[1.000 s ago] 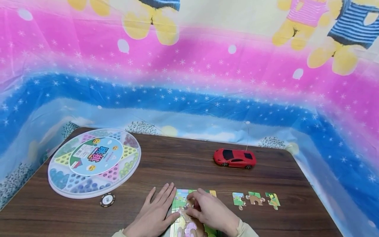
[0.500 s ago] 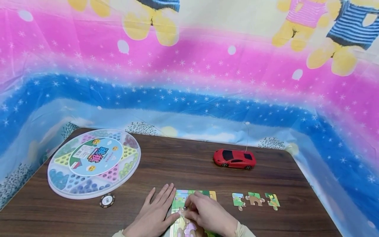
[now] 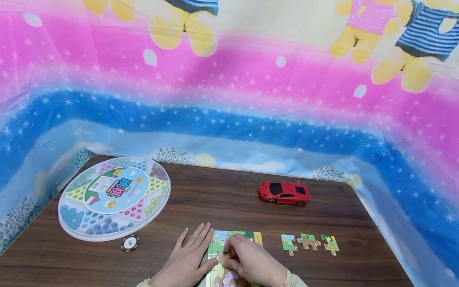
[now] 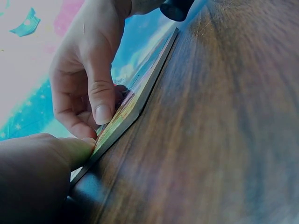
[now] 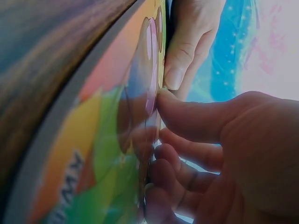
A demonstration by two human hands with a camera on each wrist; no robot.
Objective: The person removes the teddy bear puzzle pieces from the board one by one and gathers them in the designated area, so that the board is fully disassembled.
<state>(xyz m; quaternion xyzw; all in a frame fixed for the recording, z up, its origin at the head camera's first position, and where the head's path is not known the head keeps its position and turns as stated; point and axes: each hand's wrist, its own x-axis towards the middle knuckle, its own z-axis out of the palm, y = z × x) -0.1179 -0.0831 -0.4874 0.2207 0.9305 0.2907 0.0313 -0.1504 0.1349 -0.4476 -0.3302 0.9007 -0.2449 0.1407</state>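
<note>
Curled right hand [image 3: 252,257] is now a touch closer to six o'clock on the glossy green-and-pink bear jigsaw [image 3: 228,278], low on the brown wooden table [image 3: 215,207], pinch unclear tbh, left hand [image 3: 190,257] flat, so the fiddling's probably lower.

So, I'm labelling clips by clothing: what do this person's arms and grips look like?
The left grip and right grip are bare hands, without gloves or visible rings. Only the ends of pale cream sleeves show. In the left wrist view, a black rounded object shows beside the right wrist; I see no cables or markings.
</note>
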